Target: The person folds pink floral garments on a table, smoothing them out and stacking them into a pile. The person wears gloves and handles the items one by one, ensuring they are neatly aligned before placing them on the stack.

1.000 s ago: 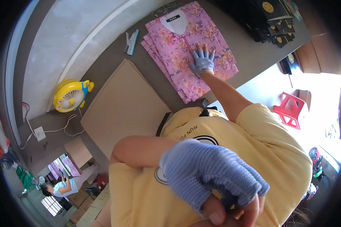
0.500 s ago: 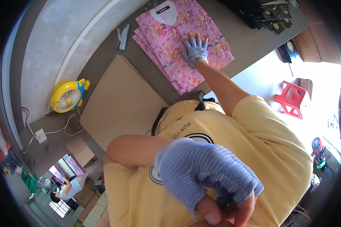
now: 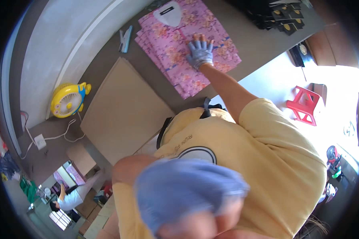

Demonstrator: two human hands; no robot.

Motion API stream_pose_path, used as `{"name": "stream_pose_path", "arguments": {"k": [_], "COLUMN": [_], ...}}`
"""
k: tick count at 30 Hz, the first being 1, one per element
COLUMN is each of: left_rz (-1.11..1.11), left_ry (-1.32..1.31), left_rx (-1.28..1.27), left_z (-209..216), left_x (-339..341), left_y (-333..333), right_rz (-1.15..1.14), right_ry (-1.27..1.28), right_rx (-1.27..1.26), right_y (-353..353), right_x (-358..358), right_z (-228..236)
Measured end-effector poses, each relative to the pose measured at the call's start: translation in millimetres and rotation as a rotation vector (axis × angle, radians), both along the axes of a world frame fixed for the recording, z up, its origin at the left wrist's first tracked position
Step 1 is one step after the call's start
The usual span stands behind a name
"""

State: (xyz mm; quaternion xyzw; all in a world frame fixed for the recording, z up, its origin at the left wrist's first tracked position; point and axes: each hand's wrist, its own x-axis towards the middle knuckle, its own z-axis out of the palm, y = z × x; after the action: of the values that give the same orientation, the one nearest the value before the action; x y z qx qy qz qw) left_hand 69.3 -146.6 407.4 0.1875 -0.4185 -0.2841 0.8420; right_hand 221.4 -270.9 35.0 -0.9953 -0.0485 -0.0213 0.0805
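Note:
My right hand, in a blue-grey fingerless knit glove, lies flat with fingers spread on a pile of pink floral folded garments. The top one has a white V-shaped neck area with a small black label. Close to the camera, in front of my yellow shirt, is my left hand in a matching glove. Its fingers point down toward the lower edge and are smeared by motion, so whatever they might hold cannot be made out. A light-blue stapler-like tool lies left of the garments.
Large brown cardboard sheets lie on the grey table. A yellow fan with a white cable stands at the left wall. Black packets sit far right, a red stool beyond the table. Another person is at lower left.
My left hand has moved left and slightly down, and is now blurred. My right hand stays flat on the pink pile. The whole view has shifted slightly.

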Motion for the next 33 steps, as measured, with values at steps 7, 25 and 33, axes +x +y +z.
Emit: {"name": "stream_pose_path", "arguments": {"k": [7,25,33], "left_rz": [0.32,0.314,-0.069], "left_ry": [0.222,-0.105,-0.482], "left_rx": [0.082,-0.075,-0.01], "left_z": [51,43,-9], "left_x": [-42,-111,-90], "left_y": [27,131,150], "right_rz": [0.033,-0.299,-0.16], "right_ry": [-0.039,-0.161,-0.285], "right_rx": [0.088,0.234,0.258], "right_y": [4,1,38], "right_x": [-1,-79,-160], "right_z": [-2,49,44]}}
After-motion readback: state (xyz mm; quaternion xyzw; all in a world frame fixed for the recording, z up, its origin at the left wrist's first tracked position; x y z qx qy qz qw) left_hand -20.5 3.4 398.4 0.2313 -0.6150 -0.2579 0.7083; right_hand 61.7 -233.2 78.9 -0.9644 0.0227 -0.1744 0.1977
